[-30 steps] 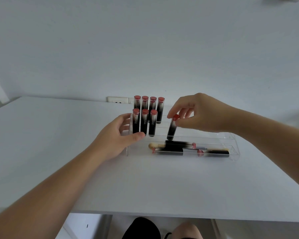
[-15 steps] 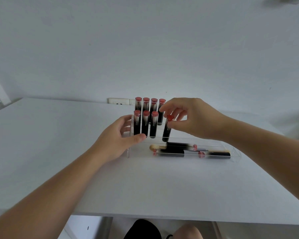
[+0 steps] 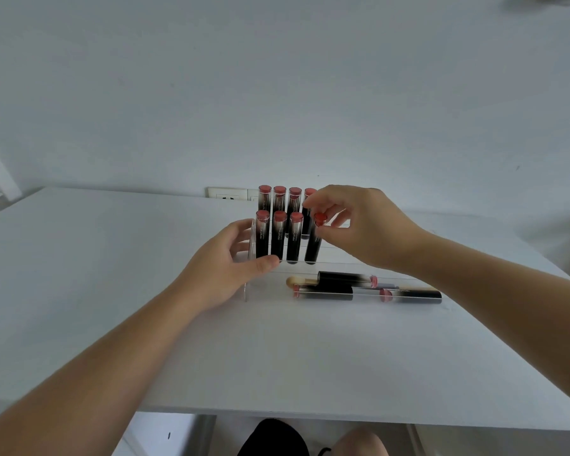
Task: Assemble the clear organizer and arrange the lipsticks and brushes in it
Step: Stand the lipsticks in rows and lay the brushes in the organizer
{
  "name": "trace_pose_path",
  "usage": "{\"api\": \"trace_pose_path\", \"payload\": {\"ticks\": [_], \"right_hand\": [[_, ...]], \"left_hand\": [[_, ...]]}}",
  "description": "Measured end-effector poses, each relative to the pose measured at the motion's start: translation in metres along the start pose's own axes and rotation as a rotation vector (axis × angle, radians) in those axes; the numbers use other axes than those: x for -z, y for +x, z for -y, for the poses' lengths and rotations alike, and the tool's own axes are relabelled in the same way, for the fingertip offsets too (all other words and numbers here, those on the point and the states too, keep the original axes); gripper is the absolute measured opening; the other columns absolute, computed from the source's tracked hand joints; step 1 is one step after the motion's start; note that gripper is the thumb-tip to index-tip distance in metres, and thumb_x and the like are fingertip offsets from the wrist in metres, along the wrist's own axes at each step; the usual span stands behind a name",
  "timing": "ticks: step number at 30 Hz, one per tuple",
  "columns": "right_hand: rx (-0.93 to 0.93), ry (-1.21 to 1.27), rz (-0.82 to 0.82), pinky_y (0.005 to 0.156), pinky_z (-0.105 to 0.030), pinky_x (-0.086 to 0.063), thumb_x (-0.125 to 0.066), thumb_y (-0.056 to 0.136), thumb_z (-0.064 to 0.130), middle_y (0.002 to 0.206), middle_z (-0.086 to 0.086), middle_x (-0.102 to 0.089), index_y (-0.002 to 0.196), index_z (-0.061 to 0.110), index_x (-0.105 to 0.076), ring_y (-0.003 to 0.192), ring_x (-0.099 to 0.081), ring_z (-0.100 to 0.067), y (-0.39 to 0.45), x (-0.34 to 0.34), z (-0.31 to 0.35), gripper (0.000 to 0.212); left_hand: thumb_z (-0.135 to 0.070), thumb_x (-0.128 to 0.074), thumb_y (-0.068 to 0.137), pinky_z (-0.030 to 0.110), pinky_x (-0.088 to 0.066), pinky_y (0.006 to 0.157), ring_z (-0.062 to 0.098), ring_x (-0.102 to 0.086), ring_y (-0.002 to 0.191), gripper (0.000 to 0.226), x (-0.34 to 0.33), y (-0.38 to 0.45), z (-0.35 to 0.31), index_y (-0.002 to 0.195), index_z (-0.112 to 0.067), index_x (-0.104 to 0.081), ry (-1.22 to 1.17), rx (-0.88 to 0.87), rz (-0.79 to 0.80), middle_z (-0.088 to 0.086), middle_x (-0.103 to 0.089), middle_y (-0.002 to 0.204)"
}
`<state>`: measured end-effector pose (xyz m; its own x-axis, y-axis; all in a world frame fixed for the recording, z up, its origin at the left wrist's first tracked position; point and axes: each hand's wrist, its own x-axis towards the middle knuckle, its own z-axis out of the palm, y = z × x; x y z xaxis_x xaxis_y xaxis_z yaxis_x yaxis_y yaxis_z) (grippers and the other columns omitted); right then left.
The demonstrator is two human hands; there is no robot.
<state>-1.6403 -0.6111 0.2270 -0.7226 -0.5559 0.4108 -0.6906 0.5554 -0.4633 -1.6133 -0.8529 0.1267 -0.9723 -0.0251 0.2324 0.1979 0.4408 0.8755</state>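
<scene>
Since a second ago right hand (image 3: 359,225) has carried its pinched lipstick (image 3: 314,240) down into the organizer (image 3: 251,245), beside left hand (image 3: 226,268), which grips its end; seven stand, three lie loose below with a brush (image 3: 301,282)

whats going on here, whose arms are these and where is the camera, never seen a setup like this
No machine here: a person wears a camera on the head, looking down at their own arms. On the white table stands a clear organizer with upright lipsticks in two rows. The left hand steadies its end. The right hand pinches the red cap of one lipstick, standing it fourth in the nearer row. In the front tray lie more lipsticks and a brush.
</scene>
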Motion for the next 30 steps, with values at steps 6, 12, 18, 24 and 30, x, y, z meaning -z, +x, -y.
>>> {"api": "trace_pose_path", "payload": {"ticks": [6,12,18,24,30], "right_hand": [[-0.026,0.008,-0.003,0.076,-0.016,-0.052,-0.069,0.088,0.007,0.092,0.014,-0.068,0.113,0.029,-0.070,0.084,-0.065,-0.002,0.0008,-0.0029,-0.0020,0.033],[-0.068,0.014,0.036,0.071,-0.010,-0.048,-0.070,0.088,0.012,0.094,0.017,-0.068,0.110,0.033,-0.069,0.074,-0.069,-0.006,0.0007,-0.0039,-0.0036,0.030],[-0.060,0.031,0.023,0.072,-0.011,-0.048,-0.069,0.087,0.010,0.094,0.015,-0.068,0.105,0.038,-0.067,0.074,-0.069,-0.009,0.0005,-0.0062,-0.0037,0.033],[-0.051,0.022,0.023,0.073,-0.013,-0.049,-0.069,0.087,0.010,0.094,0.018,-0.067,0.108,0.038,-0.067,0.074,-0.070,-0.010,0.0012,-0.0075,-0.0051,0.035],[-0.043,0.025,0.007,0.072,-0.009,-0.048,-0.070,0.087,0.012,0.092,0.021,-0.067,0.112,0.034,-0.070,0.074,-0.069,-0.005,0.0021,-0.0105,-0.0076,0.034]], "left_hand": [[-0.050,-0.081,0.074,0.009,-0.038,0.088,-0.031,-0.051,0.103,0.054,0.0001,-0.0006,-0.0014,0.114,-0.059,-0.047,-0.005,0.003,0.014,-0.058,-0.054,0.103],[-0.046,-0.083,0.077,0.011,-0.039,0.090,-0.029,-0.052,0.104,0.058,-0.0002,0.0002,0.0008,0.123,-0.053,-0.049,-0.003,0.004,0.005,-0.053,-0.058,0.105],[-0.048,-0.083,0.075,0.011,-0.039,0.091,-0.027,-0.053,0.106,0.065,-0.0001,0.0002,0.0009,0.130,-0.047,-0.048,0.006,0.008,-0.001,-0.050,-0.059,0.106],[-0.047,-0.083,0.077,0.011,-0.039,0.090,-0.029,-0.052,0.105,0.064,-0.0003,0.0008,0.0015,0.131,-0.047,-0.048,0.017,0.011,0.000,-0.052,-0.059,0.105],[-0.047,-0.084,0.077,0.014,-0.040,0.093,-0.025,-0.053,0.109,0.064,0.0003,0.0007,0.0019,0.129,-0.048,-0.048,0.008,0.013,0.008,-0.048,-0.060,0.108]]}}
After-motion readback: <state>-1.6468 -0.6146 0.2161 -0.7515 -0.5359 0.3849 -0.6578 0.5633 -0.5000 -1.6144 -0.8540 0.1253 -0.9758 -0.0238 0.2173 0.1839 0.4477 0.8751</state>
